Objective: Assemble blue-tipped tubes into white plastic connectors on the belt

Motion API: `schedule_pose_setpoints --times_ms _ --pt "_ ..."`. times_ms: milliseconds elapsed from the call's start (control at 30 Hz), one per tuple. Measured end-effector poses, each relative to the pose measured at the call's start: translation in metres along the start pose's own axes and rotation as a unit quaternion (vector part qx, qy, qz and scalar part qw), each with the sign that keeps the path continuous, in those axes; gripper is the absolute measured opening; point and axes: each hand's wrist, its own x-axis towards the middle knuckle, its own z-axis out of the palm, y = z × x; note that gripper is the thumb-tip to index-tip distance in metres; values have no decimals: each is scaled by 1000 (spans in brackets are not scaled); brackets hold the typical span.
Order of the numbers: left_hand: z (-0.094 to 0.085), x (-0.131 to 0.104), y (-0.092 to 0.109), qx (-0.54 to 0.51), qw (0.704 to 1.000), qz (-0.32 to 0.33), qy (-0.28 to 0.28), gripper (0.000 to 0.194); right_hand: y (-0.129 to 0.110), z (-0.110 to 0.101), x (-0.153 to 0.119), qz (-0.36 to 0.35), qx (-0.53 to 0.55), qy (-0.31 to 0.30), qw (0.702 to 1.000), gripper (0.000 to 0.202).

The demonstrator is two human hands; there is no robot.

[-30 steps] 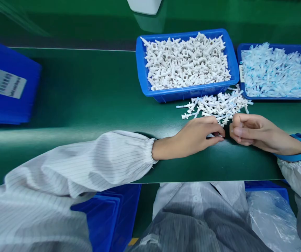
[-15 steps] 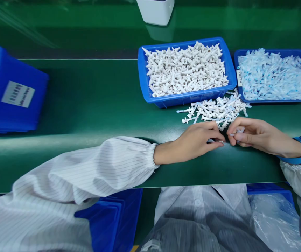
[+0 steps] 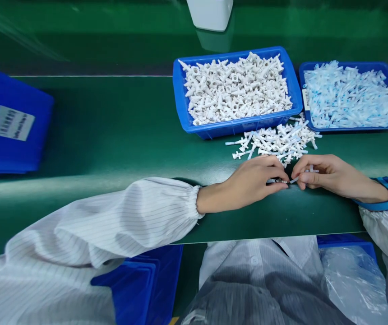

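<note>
My left hand [image 3: 260,180] is closed just above the green bench, its fingertips pinching a small white plastic fitting [image 3: 284,181], mostly hidden by the fingers. Facing it, my right hand [image 3: 329,177] pinches a thin translucent tube [image 3: 294,179] that points at the fitting; whether the two touch I cannot tell. More small translucent tubes [image 3: 311,169] show among the right fingers. Right behind both hands lies a loose pile of white fittings with pale tubes on them [image 3: 277,143].
Behind the pile stands a blue bin [image 3: 210,129] heaped with white fittings. To its right, a shallower blue tray [image 3: 356,130] holds pale blue-tipped tubes. Stacked blue bins [image 3: 18,122] stand at the left. A plastic bag [image 3: 353,280] lies in a blue bin below the bench edge.
A tube now sticks out of my right fingertips toward the left hand. The left hand keeps its pinch in nearly the same place. The view has shifted slightly.
</note>
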Motion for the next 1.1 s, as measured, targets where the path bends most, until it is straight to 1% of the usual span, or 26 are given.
schedule_pose_setpoints --times_ms 100,200,300,400,467,500,600,667,733,833,967,1100 --pt "2 2 0 10 1000 1 2 17 3 0 -2 -24 -16 -9 1000 31" --pt "4 6 0 20 1000 8 3 16 5 0 -3 -40 -36 -8 999 30" --pt "6 9 -1 28 1000 13 6 17 5 1 -4 -34 -47 -1 998 34" --pt "8 9 -1 43 999 13 12 16 5 3 -5 -7 -15 -19 1000 38" --pt "9 9 0 55 998 16 14 16 4 6 -5 -1 -11 -18 1000 41" --pt "9 9 0 58 998 18 13 17 4 7 -5 -8 -24 -8 1000 42" --pt "9 10 1 49 999 20 14 18 2 10 -5 -61 -101 45 992 40" --pt "9 11 1 35 999 17 19 18 0 11 -4 -95 -150 76 981 35" --pt "9 11 2 27 999 14 24 17 0 11 -4 -115 -187 87 972 28" --pt "10 11 3 13 999 13 35 18 0 11 -5 -130 -224 75 963 18" --pt "11 9 4 -3 999 16 44 20 0 9 -6 -151 -244 45 957 8" --pt "11 9 4 -3 999 21 48 16 1 7 -7 -161 -248 23 955 8"
